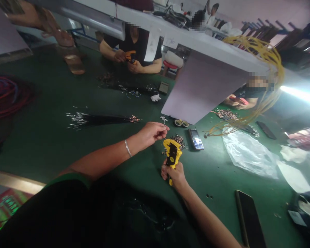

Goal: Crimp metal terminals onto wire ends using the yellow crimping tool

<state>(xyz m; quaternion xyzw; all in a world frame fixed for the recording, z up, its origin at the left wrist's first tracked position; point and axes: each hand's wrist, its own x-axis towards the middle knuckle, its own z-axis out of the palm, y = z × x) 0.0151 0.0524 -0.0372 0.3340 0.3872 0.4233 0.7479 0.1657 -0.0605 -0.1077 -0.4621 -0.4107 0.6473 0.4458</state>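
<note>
My right hand (174, 174) is wrapped around the handles of a yellow and black wire stripper (172, 151), its jaws pointing up and away from me. Just beyond the tool lies a heap of small dark and copper-coloured pieces (179, 139). My left hand (155, 132) has its fingertips pinched together to the left of that heap; what they hold, if anything, is too small to make out. Right behind those fingertips is a small cluster of silvery pieces (163, 119). Left of my left hand, a bundle of black wires (105, 119) lies flat, with silvery ends on the left and copper-coloured ends on the right.
A keypad phone (196, 139) and two tape rolls (181, 123) lie beyond the tool. A smartphone (250, 218) and a plastic bag (250, 151) are to the right. A white divider (204, 82) stands ahead, with yellow wires (274, 58) hanging nearby. Co-workers sit across the green table (54, 144).
</note>
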